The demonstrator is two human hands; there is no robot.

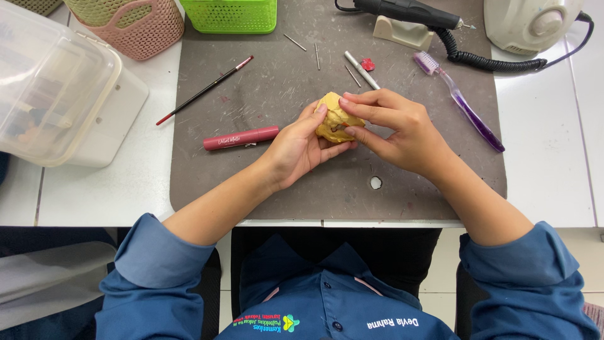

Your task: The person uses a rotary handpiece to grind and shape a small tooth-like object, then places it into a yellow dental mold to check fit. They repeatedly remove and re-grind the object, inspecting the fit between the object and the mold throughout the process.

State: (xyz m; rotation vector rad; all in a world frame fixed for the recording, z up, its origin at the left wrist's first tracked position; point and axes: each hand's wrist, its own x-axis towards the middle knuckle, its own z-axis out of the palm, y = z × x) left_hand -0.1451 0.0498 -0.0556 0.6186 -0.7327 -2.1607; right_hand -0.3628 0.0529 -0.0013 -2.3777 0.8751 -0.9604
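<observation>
A lumpy yellow plaster cast [332, 117] sits in the middle of the brown work mat [270, 176], held between both hands. My left hand [301, 148] cups it from the left and below, fingers curled under it. My right hand [395, 130] pinches its top and right side with thumb and fingertips. Both forearms reach in from blue rolled sleeves at the bottom.
On the mat lie a pink marker [240, 138], a thin red-tipped brush [204, 90], a purple toothbrush [462, 104], a white pencil-like tool [361, 70] and thin metal pins [294, 42]. A black handpiece [412, 11] rests on a stand. Baskets [231, 14] and a clear plastic box [60, 94] stand left.
</observation>
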